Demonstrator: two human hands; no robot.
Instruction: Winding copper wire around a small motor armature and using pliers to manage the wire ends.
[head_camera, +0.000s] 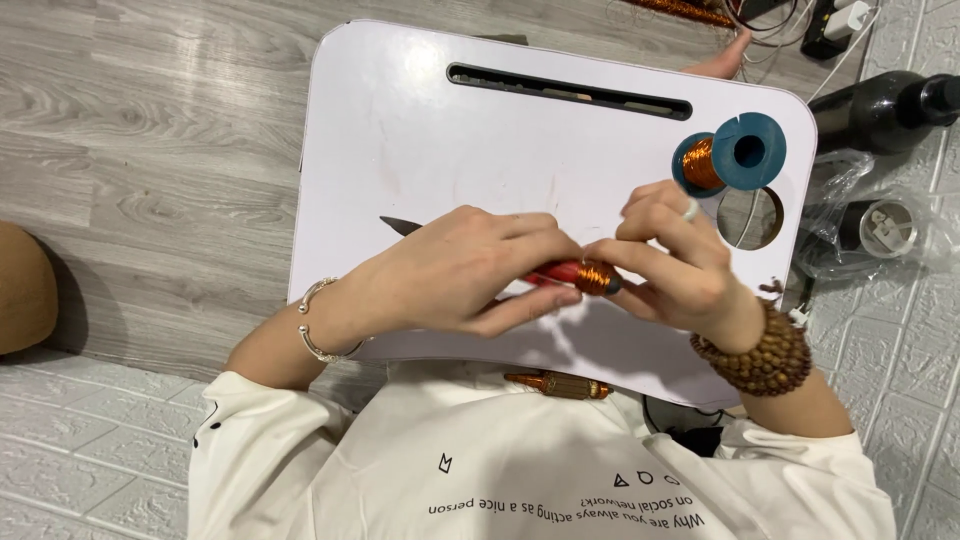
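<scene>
While the left hand (460, 270) wraps its fingers around the red handle of a tool (555, 272), the right hand (670, 265) pinches the small coil of copper wire (596, 276) wound on the tool's end, just above the near edge of the white lap table (420, 130). The coil already looks thick and full, so much of the winding seems done. A blue spool (735, 155) lying on the table's right side still has a lot of copper wire on it, so more could be wound. One finished-looking wound piece (560, 384) lies on the person's white shirt, below the table edge. A dark bottle (880, 110) lies on the floor nearby.
</scene>
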